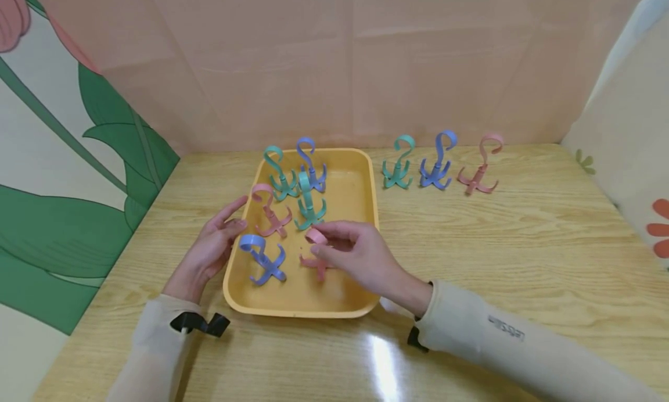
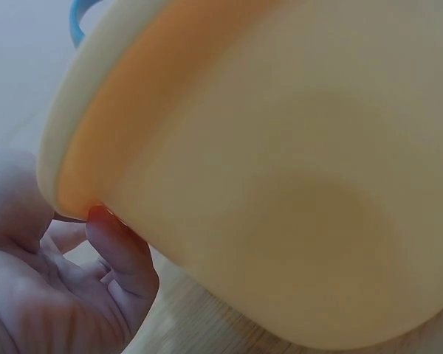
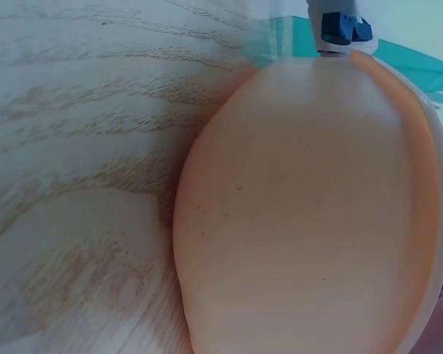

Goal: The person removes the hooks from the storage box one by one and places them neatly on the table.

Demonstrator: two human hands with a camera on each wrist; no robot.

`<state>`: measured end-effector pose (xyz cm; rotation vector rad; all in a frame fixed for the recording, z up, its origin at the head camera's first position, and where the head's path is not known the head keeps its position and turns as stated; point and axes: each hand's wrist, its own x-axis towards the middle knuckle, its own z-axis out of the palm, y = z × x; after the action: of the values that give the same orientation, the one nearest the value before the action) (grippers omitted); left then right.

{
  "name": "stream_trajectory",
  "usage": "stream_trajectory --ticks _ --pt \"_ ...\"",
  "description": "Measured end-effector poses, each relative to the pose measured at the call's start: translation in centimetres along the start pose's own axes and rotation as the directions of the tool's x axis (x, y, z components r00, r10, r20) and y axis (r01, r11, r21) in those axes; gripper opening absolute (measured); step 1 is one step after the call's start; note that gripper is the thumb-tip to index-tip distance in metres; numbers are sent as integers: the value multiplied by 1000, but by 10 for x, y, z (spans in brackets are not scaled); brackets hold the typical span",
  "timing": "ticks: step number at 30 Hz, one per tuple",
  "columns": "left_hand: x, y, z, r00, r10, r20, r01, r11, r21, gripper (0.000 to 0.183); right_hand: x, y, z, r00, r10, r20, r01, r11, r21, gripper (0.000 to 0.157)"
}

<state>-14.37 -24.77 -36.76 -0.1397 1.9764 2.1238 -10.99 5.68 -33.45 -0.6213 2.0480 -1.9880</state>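
My right hand pinches the curled top of a pink four-pronged hook hanger between thumb and fingers, over the near right part of the yellow tray. The hand hides part of this hanger. At the tray's left side, my left hand holds the rim; in the left wrist view a bent fingertip presses beneath it. Inside the tray stand another pink hanger, a near blue hanger, a far blue hanger, and two green hangers, one in the middle.
Right of the tray, a green hanger, a blue hanger and a pink hanger stand in a row on the wooden table. A pink sheet rises behind the table, and patterned panels flank both sides.
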Motion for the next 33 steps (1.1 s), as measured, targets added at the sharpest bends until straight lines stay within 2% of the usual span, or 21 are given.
stream_trajectory --ticks 5,13,33 --pt "0 0 0 1000 -4 -3 4 1000 -8 58 -2 0 0 1000 -11 14 11 999 31 19" --pt "1 0 0 1000 -5 -3 5 1000 -12 58 -2 3 -2 1000 -9 17 8 998 57 21" --pt "0 0 0 1000 -1 -1 1 1000 -1 58 0 6 -6 997 -78 -4 78 995 60 22"
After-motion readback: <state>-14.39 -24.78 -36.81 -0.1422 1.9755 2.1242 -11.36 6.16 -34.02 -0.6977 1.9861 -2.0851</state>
